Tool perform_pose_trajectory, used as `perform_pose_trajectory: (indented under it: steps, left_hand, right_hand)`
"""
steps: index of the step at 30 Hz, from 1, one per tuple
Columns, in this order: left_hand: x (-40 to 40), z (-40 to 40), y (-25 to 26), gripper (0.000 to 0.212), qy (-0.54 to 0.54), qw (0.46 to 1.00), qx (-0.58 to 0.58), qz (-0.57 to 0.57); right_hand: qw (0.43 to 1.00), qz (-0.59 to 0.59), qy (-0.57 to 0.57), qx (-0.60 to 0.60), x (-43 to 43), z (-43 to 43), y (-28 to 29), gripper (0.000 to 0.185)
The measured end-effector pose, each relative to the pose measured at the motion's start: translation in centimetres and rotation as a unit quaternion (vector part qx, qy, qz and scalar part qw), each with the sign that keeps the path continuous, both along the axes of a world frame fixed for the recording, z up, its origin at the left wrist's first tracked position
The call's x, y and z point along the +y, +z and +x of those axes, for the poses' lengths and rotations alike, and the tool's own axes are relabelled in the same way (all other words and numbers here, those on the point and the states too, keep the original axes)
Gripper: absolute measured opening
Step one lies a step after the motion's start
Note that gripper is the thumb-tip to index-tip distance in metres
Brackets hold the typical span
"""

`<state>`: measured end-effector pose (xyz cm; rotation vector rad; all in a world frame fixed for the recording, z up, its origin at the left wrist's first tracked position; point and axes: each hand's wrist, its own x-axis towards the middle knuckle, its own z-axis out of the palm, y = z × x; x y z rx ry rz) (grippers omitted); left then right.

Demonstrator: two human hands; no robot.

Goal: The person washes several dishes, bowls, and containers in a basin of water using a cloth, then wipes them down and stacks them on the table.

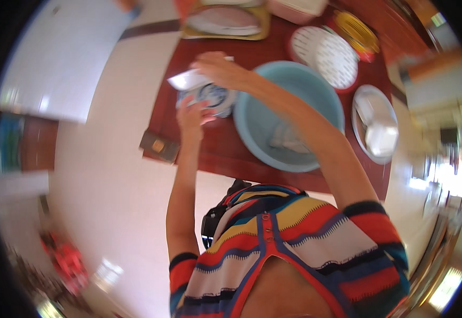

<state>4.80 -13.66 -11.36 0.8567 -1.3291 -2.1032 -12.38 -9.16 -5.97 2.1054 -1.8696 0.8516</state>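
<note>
My right hand (219, 70) grips a white dish (187, 79), tilted above a blue-and-white patterned plate (214, 95) on the dark red table. At the near edge of that plate is my left hand (193, 113), its fingers spread; whether they touch the plate is blurred. Just right of the plate stands a large light-blue basin (251, 131), with some pale pieces (288, 139) low inside it. My right forearm reaches across the basin and hides part of it.
A dark box or wallet (159, 146) lies at the table's (219, 153) near left corner. White perforated baskets (336, 59), a yellow basket (356, 31) and an oval tray with white containers (381, 137) stand to the right. A yellow-rimmed tray (225, 36) is at the far side.
</note>
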Motion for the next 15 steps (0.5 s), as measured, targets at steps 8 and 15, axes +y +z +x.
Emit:
perform_pose_trajectory:
  steps: [8, 15]
  left_hand:
    - [3.2, -2.8, 5.0, 0.058, -0.015, 0.998, 0.064, 0.001]
    - [13.5, -9.5, 9.3, 0.051, -0.236, 0.954, 0.08, -0.166]
  right_hand:
    - [0.938, -0.115, -0.178, -0.275, 9.8, 0.1, 9.4, 0.021]
    - [0.784, -0.243, -0.252, -0.513, 27.8, 1.8, 9.3, 0.024]
